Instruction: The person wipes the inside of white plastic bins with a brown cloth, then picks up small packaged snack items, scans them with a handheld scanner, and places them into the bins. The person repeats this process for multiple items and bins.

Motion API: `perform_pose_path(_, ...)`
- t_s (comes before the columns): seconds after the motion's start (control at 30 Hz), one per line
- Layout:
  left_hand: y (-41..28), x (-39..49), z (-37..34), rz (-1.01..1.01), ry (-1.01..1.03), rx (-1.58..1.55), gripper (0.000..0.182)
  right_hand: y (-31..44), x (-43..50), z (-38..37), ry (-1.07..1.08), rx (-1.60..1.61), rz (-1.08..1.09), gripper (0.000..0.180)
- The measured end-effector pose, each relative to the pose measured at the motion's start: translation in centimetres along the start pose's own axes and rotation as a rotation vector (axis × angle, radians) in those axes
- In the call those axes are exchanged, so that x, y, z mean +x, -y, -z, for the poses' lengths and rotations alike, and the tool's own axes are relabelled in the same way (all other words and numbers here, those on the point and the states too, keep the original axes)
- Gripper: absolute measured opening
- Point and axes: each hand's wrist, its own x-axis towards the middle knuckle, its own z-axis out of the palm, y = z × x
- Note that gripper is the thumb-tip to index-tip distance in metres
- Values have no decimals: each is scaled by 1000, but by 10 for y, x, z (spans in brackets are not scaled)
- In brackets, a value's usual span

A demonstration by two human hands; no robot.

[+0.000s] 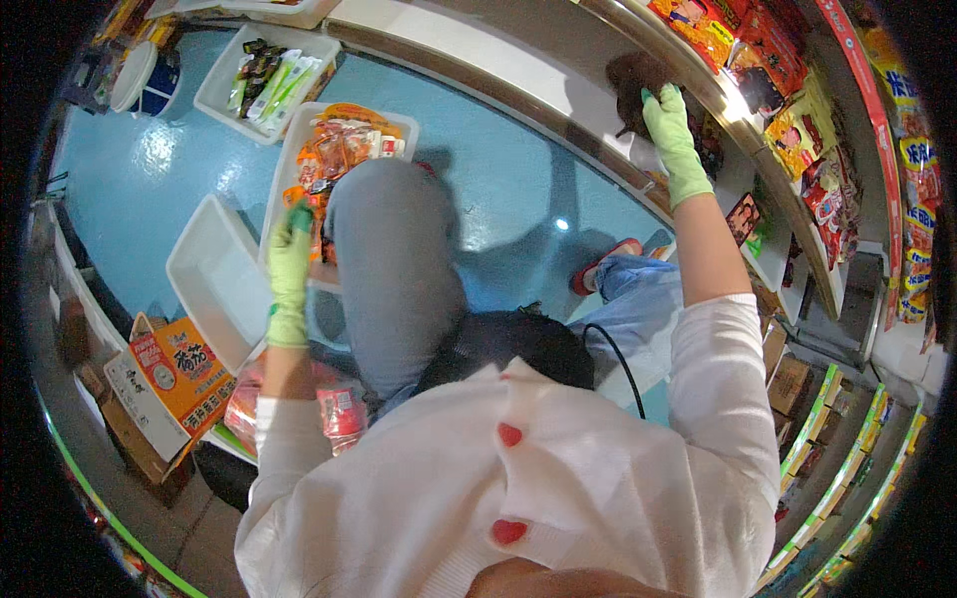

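Note:
My left hand (290, 273), in a pale green glove with darker green fingertips, hangs over the left side of a white plastic bin (277, 176). Its fingers are curled beside the orange snack packets (336, 146) in that bin; whether they pinch one is hidden. On the other side, my right hand (673, 146) wears a matching glove and reaches to the low white shelf (516, 52). Two of its fingertips are apart, with nothing seen between them. A dark shadow falls on the shelf beside it.
A white bin (220, 288) with a bare inside stands left of my left hand. Another bin (329, 52) holds green and black packets. An orange carton (183, 366), a lidded tub (146, 82) and shelves of bagged snacks (800, 138) surround me. My bent knee (396, 232) partly covers the packet bin.

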Motion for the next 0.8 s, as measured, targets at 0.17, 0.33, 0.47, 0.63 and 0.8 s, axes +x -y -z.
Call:
perform_pose_path(0.17, -152, 3, -46, -248, 1, -323, 28, -58, -10, -31, 123, -413, -257, 53)
perform_pose_path(0.33, -214, 1, -121, -277, 281, -213, 28, -98, -12, -74, 117, -501, -531, 60)
perform_pose_path(0.47, -214, 38, -141, -511, 615, -79, 33, -141, 15, -124, 155, -618, -214, 61)
perform_pose_path(0.63, -196, 64, -126, -300, 542, -49, 39, -223, 20, -173, 343, -764, 28, 64)
perform_pose_path(0.8, -159, 81, -109, -397, 426, -226, 52, -237, 38, -181, 436, -1457, -133, 63)
